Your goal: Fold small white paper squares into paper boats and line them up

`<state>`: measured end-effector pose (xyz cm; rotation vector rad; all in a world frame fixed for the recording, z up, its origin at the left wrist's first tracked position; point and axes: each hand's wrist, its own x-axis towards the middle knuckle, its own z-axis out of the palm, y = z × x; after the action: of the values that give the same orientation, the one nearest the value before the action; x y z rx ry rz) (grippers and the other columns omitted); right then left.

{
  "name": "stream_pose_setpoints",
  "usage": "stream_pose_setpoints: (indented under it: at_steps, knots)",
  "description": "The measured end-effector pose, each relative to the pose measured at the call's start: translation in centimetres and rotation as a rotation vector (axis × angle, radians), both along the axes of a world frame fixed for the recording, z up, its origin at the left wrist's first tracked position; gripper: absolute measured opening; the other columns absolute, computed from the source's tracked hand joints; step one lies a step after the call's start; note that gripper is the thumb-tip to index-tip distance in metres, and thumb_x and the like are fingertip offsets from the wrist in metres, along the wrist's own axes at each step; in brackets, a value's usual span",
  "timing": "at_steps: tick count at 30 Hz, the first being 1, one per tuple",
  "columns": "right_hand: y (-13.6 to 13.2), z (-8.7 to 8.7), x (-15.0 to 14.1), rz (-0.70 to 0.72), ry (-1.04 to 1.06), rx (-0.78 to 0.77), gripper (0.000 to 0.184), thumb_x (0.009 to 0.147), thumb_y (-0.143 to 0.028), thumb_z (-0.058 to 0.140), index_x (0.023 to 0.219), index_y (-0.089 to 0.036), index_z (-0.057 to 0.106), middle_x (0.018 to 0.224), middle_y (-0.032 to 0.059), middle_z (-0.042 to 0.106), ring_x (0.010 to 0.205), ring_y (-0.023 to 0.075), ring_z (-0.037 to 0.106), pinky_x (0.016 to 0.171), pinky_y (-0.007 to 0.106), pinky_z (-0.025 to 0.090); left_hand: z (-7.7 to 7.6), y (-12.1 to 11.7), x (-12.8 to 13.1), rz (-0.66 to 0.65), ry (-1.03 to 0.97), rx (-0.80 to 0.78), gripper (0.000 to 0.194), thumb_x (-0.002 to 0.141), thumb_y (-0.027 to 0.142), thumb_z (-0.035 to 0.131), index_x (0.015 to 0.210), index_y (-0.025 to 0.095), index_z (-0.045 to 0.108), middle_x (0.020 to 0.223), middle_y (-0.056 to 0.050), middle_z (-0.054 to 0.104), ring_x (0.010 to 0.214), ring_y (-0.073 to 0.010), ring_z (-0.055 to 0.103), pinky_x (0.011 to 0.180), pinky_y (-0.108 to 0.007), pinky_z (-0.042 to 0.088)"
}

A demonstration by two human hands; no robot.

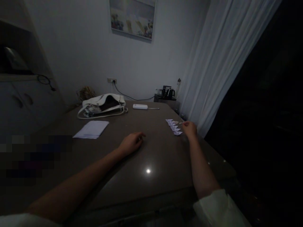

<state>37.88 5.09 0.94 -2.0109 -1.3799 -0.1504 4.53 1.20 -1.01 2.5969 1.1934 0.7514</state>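
Observation:
My left hand point(132, 142) rests on the brown tabletop with its forefinger stretched out and the other fingers loosely bent. Nothing shows in it. At the table's right side, my right hand point(190, 128) is closed in a pinch at something small and pale that I cannot make out in the dim light. Just left of it lies a row of several small folded white paper pieces point(174, 127) with pointed tips. A few tiny pale bits lie between that row and my fingertips.
A stack of white paper sheets point(92, 129) lies at the left. Behind it sits a white handbag point(101, 101). A white power bank point(140, 107) with a short cable lies at the back. A white curtain point(208, 69) hangs along the right edge of the table point(161, 157).

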Motion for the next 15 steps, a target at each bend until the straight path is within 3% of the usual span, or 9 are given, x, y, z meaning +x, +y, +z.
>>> stream_pose_setpoints:
  at_steps: [3,7,10,15]
  knots:
    - [0.0,0.2,-0.4,0.032,0.017,0.120,0.023,0.074,-0.022,0.047,0.087,-0.015,0.065,0.088,0.0094,0.068,0.078,0.0197,0.062,0.065,0.026,0.044,2.2,0.4,-1.5,0.018,0.161,0.198,0.027,0.079,0.018,0.044,0.102,0.020,0.059,0.099,-0.007,0.060,0.093,-0.0210,0.054,0.083,-0.033,0.039]
    - [0.0,0.3,-0.9,-0.012,0.042,0.137,0.021,0.071,-0.022,0.051,0.085,-0.016,0.065,0.085,0.0095,0.068,0.076,0.0217,0.061,0.061,0.027,0.043,5.8,1.4,-6.2,0.316,0.249,0.332,0.023,0.082,0.025,0.044,0.096,0.018,0.061,0.104,-0.009,0.058,0.105,-0.0258,0.047,0.092,-0.040,0.031]
    - [0.1,0.1,-1.1,0.012,0.039,0.137,0.019,0.070,-0.021,0.052,0.083,-0.017,0.065,0.084,0.0091,0.068,0.074,0.0210,0.061,0.061,0.027,0.042,6.9,1.9,-10.7,0.653,0.321,0.184,0.027,0.084,0.031,0.043,0.097,0.018,0.061,0.111,-0.011,0.056,0.113,-0.0292,0.041,0.095,-0.046,0.026]
    - [0.5,-0.2,-1.1,0.040,0.023,0.138,0.019,0.068,-0.020,0.052,0.082,-0.017,0.065,0.080,0.0085,0.067,0.070,0.0188,0.059,0.060,0.026,0.042,5.4,2.9,-15.6,0.899,0.377,-0.092,0.039,0.074,0.043,0.057,0.091,0.010,0.064,0.100,-0.020,0.061,0.096,-0.0365,0.054,0.080,-0.050,0.039]
